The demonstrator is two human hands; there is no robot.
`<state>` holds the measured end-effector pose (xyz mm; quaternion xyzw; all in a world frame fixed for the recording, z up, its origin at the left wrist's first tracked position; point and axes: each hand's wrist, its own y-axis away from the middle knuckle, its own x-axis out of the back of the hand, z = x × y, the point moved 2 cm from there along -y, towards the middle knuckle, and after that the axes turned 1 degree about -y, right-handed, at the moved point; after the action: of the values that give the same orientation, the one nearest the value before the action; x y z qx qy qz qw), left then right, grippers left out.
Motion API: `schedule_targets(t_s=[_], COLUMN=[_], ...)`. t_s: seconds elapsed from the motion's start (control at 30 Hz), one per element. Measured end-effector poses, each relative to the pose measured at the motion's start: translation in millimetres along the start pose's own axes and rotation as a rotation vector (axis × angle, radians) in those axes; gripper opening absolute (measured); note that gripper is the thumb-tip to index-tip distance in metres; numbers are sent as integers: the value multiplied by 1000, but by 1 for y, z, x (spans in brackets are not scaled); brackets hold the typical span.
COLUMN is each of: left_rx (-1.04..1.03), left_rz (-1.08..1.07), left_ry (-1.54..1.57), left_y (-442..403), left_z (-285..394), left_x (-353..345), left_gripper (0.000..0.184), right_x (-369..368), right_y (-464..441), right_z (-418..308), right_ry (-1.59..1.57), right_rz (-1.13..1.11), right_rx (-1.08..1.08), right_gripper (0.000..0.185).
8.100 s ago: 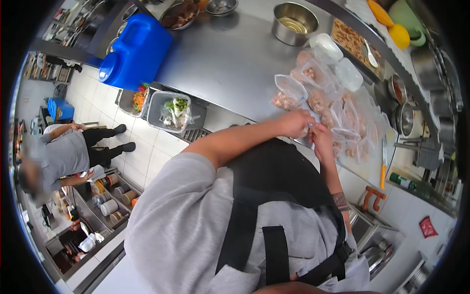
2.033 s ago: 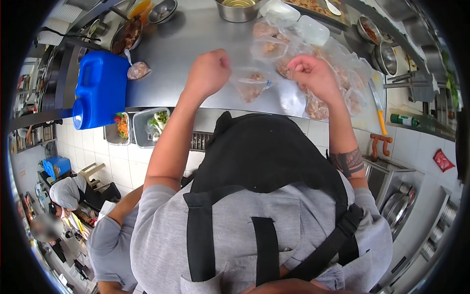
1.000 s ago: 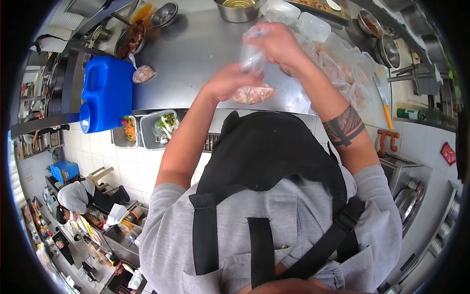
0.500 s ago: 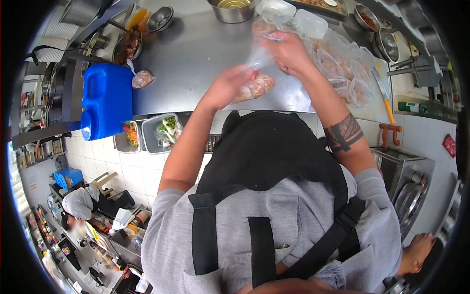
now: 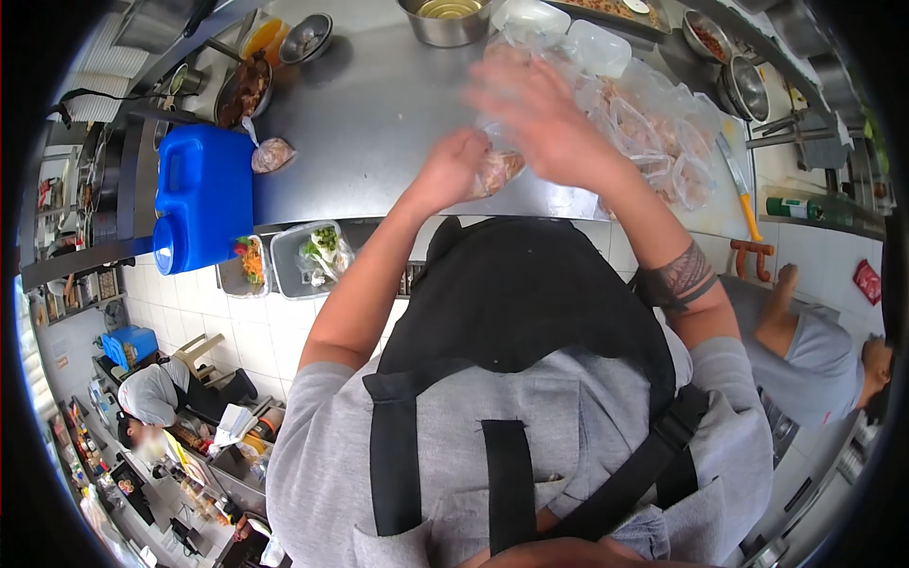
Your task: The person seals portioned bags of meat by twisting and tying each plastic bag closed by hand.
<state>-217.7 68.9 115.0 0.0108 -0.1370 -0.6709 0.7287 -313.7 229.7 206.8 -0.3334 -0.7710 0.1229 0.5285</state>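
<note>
My left hand (image 5: 453, 170) is closed around the neck of a clear plastic bag of meat (image 5: 499, 172), low over the steel counter near its front edge. Just above and to the right of that bag is my right hand (image 5: 535, 112), its fingers stretched out and blurred by motion, with nothing visible in them. Several more clear bags of meat (image 5: 663, 142) lie heaped to the right of my right hand. A tied bag of meat (image 5: 273, 154) sits alone at the left, beside a blue jerrycan (image 5: 204, 194).
A steel pot (image 5: 445, 24) and translucent plastic containers (image 5: 601, 47) stand at the back. A yellow-handled knife (image 5: 740, 189) lies at the right edge. Tubs of vegetables (image 5: 308, 256) sit below the counter's front. A co-worker (image 5: 805, 350) is behind on the right, another (image 5: 156, 393) far left.
My right hand has let go of the bag's upper plastic and opened. My left hand keeps hold near the meat. The co-worker on the right has come further into view, an arm raised.
</note>
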Motion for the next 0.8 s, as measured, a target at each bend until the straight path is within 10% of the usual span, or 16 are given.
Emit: schedule_targets(t_s=[0.03, 0.13, 0.23, 0.33, 0.8], left_rx=[6, -128, -322, -188, 348], left_rz=[-4, -159, -233, -251, -447], left_ry=[-1, -2, -188, -462, 231], left_y=[1, 4, 5, 4, 15], left_z=[0, 28, 48, 55, 13], left_x=[-1, 0, 13, 16, -2], left_gripper=[30, 30, 28, 25, 19], right_x=[-4, -17, -10, -4, -7], right_y=[2, 9, 10, 3, 23], right_z=[-10, 8, 15, 16, 31], right_ry=[195, 154, 215, 143, 134], right_rz=[-184, -543, -483, -654, -725], right_rx=[247, 52, 169, 176, 226], right_gripper=[47, 37, 24, 31, 18])
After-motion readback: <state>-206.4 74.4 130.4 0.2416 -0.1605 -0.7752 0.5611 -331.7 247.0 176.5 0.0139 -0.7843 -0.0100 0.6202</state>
